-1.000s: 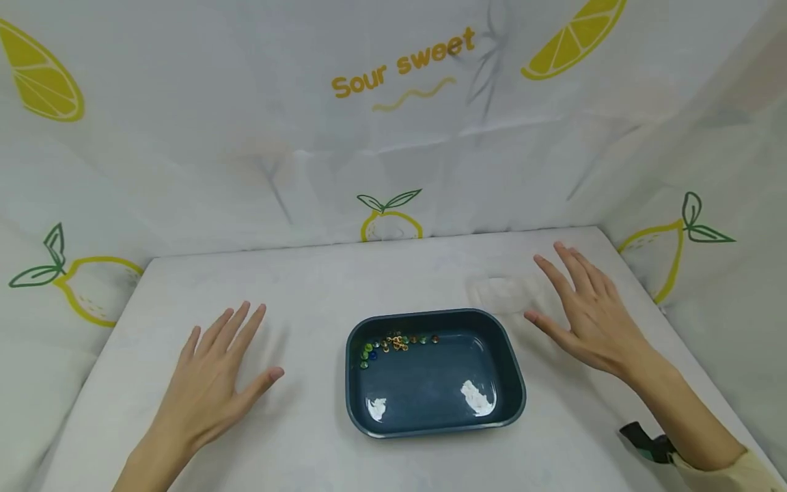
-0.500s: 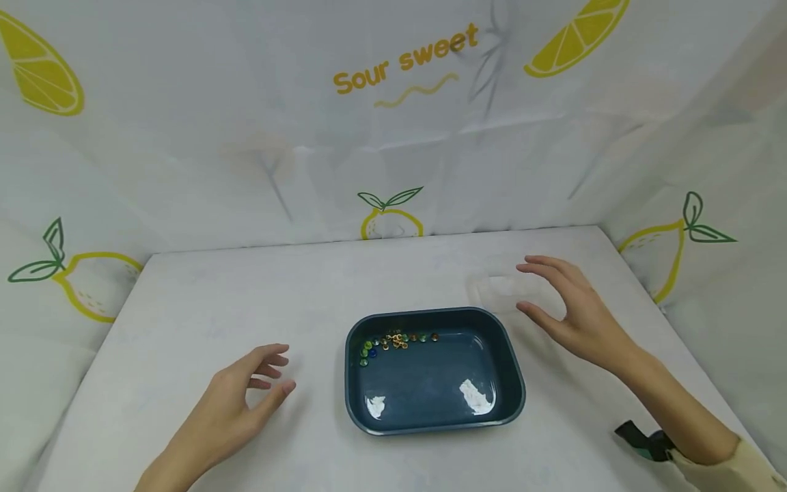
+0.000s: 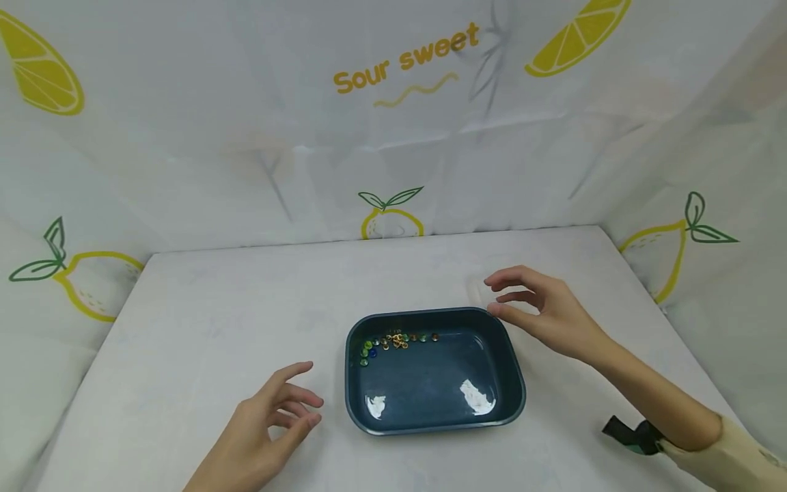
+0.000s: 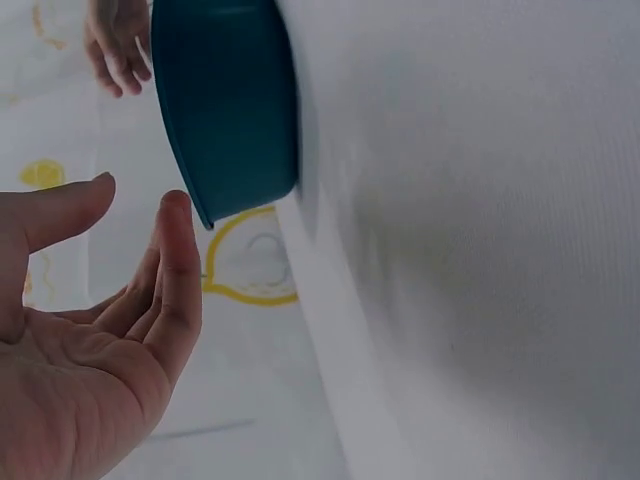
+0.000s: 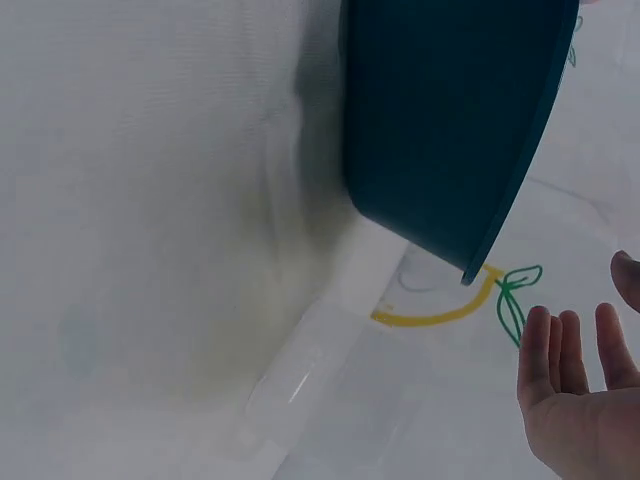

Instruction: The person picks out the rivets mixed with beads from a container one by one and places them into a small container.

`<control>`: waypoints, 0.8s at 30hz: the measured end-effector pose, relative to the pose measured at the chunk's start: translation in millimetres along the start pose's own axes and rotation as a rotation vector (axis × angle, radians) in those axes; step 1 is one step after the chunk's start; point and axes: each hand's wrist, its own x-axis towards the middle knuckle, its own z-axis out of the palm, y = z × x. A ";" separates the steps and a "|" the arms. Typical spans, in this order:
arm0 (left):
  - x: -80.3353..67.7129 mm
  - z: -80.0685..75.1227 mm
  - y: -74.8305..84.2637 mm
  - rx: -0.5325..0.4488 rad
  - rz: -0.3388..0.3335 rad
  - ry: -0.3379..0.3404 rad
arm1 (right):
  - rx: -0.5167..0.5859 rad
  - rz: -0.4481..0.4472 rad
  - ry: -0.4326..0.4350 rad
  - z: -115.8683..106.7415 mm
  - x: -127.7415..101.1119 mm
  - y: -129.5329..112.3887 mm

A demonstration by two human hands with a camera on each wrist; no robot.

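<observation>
A dark blue rectangular tray (image 3: 424, 393) stands on the white table. Along its back left inside lie several small coloured glass beads (image 3: 365, 352) and a cluster of tiny gold rings or links (image 3: 396, 340). My left hand (image 3: 261, 434) hovers left of the tray, fingers loosely bent, thumb apart from them, holding nothing. In the left wrist view its fingertips (image 4: 176, 205) are close to the tray's rim. My right hand (image 3: 550, 314) is over the tray's back right corner with relaxed fingers and nothing in its grasp. It partly covers a clear plastic container (image 5: 300, 375) behind the tray.
White lemon-printed cloth (image 3: 277, 137) walls off the back and both sides of the table (image 3: 184, 342). A dark strap (image 3: 633, 435) hangs by the right sleeve (image 3: 719, 451).
Both hands have come inward toward the tray, the left one rightward and nearer the person, the right one leftward. Their spread fingers have bent loosely. The tray and beads have stayed put.
</observation>
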 end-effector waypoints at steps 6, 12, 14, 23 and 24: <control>-1.5 10.7 2.1 -0.072 -0.020 -0.009 | 0.064 0.037 -0.081 11.4 9.7 -6.3; 2.2 20.9 5.9 -0.109 -0.032 -0.038 | 0.138 0.045 -0.145 19.8 18.2 -11.8; 3.5 23.7 7.2 -0.111 -0.054 -0.042 | 0.161 0.048 -0.166 22.2 20.9 -13.9; 5.9 30.2 5.9 -0.179 -0.060 -0.064 | 0.207 0.042 -0.251 32.9 35.3 -19.8; 6.5 30.6 6.0 -0.180 -0.063 -0.062 | 0.211 0.039 -0.260 34.4 36.9 -20.1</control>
